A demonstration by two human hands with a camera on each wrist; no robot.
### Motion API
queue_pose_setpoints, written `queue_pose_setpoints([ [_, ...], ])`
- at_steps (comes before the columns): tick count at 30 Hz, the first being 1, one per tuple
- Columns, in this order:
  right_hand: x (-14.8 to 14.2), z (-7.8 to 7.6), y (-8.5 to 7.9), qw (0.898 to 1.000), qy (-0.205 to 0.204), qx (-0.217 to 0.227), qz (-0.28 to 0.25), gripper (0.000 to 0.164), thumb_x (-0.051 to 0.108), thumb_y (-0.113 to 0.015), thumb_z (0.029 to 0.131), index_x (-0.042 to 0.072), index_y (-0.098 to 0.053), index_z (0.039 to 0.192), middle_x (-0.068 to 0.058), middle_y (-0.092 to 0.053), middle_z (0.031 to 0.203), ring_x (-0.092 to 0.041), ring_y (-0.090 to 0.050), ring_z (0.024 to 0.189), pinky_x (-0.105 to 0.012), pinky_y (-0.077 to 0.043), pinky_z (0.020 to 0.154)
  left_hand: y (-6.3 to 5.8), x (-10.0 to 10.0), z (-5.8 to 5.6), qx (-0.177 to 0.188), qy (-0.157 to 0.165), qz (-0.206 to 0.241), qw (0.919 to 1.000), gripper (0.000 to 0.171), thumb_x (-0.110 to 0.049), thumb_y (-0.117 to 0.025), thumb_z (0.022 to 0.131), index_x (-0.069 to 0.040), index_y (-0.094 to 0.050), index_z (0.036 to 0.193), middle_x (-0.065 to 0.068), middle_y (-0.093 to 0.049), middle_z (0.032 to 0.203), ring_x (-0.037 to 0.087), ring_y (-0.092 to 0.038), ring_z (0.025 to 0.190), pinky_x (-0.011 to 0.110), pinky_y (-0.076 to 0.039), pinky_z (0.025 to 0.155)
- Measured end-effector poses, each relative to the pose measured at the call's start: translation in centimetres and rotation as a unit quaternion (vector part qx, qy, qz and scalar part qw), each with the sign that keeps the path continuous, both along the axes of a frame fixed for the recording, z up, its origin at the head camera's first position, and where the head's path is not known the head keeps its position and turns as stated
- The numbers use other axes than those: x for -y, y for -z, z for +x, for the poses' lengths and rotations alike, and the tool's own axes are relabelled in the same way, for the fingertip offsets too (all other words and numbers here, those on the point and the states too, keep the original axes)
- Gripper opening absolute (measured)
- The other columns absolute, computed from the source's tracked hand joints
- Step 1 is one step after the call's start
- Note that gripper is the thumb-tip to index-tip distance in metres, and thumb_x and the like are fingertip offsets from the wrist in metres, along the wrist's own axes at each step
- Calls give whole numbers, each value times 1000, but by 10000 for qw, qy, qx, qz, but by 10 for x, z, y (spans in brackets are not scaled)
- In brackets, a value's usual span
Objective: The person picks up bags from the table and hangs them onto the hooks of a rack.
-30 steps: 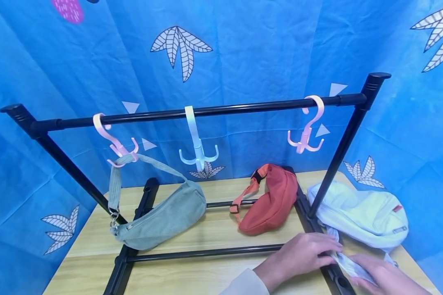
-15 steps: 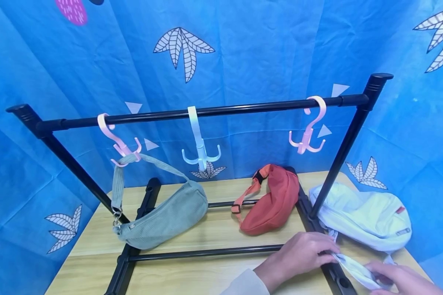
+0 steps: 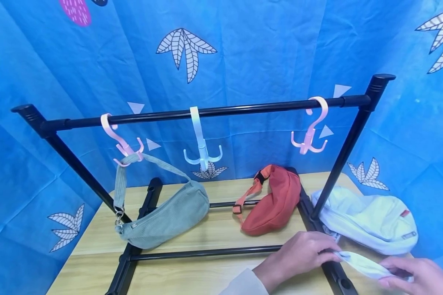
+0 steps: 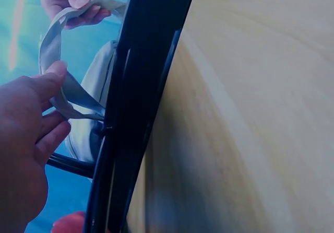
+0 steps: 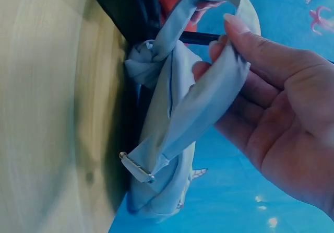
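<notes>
Pinched the pale strap [image 3: 365, 264] of the white bag [image 3: 373, 219] in the left hand [image 3: 299, 255], at the right foot of the black rack [image 3: 243, 110], with thumb and fingers closed on it. Held another stretch of that strap in the right hand [image 3: 419, 272], out to the right of the rack, with thumb and curled fingers on either side, barely parted. Had a loop of strap between the two, with a metal buckle [image 5: 136, 168] lower down, nearer the bag. Saw the white bag lying on the wooden table [image 3: 184, 276], just outside the rack's right post and partly crossed by it. Saw a red bag [image 3: 275, 207] within the rack, near its right foot, and a green bag [image 3: 171, 217] tilted by its left foot, with its handle looped over a pink hook [image 3: 119, 139]. Found a light blue hook [image 3: 202, 145] near the middle of the rack's top bar, and a second pink hook [image 3: 310, 133] toward its right end. Saw a blue curtain [image 3: 266, 49] behind the rack.
</notes>
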State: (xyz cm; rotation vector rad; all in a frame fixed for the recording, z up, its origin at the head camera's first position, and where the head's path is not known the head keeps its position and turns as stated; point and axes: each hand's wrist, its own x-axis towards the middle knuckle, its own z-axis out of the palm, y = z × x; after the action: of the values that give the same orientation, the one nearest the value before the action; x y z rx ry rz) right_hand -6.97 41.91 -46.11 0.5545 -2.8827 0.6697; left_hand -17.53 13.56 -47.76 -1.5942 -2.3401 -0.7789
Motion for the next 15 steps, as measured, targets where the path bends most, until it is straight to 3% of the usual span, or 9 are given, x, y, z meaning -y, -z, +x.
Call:
queue_pose_setpoints([
  [3,4,1,-3,9973,228,-689,-118,27,19,-94,70,22,-74,87,37,-56,76,16,-40,65,-11,-34,53,-4,1,1,71,-75,18,9999,23,-38,-65,102,-26,-77,118,-13,-76,123,-12,-63,120,1,-40,102],
  [9,17,2,-10,9877,1099,-1091,-200,32,26,-98,60,17,-77,82,35,-58,70,14,-39,62,-11,-32,53,-12,4,1,-5,-104,170,9998,24,-36,-65,102,-24,-77,118,-13,-77,119,-11,-65,115,0,-41,100],
  [15,22,0,-18,9825,932,-1603,-183,34,27,-98,57,21,-77,83,40,-56,77,16,-43,64,-7,-33,55,-16,8,-3,-98,-84,429,9990,25,-35,-68,101,-20,-77,118,-10,-79,112,-9,-69,108,-1,-42,97],
])
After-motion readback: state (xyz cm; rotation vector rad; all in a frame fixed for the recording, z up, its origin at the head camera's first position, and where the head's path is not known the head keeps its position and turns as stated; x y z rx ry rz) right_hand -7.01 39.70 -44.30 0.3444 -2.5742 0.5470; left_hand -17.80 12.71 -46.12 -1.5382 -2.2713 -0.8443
